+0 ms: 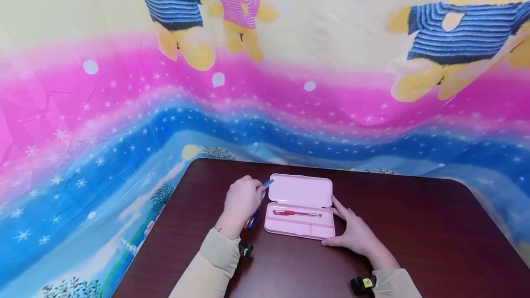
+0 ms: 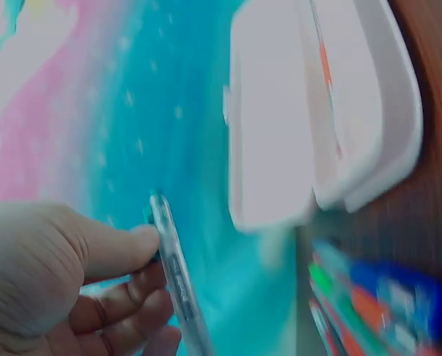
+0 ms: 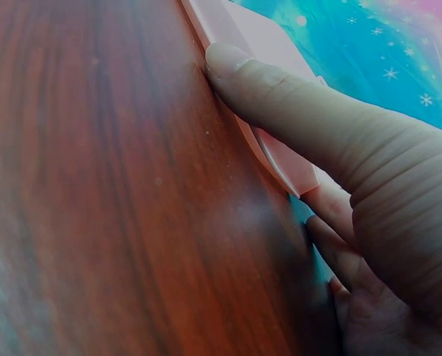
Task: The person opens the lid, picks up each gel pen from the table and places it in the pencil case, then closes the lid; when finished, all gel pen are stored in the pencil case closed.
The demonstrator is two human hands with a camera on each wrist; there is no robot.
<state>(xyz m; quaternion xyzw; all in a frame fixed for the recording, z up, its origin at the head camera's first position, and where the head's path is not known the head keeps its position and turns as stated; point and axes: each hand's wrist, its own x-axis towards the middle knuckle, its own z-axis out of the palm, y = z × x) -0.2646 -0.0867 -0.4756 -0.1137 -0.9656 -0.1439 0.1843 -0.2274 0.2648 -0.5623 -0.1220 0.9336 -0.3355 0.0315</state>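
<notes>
A pink pencil case lies open on the table, its lid folded back on the far side. Inside the tray is a red pen, lying lengthwise. My left hand pinches a clear-barrelled pen with a teal end between thumb and fingers, just left of the case. My right hand holds the case's right end, thumb at the near corner and fingers along the side and back. Several pens, blue, green and orange among them, lie left of the case, partly hidden by my left hand.
The dark brown wooden table extends on both sides of the case. Behind it hangs a cloth printed with bears and snowflakes. A small divider splits the front part of the case's tray.
</notes>
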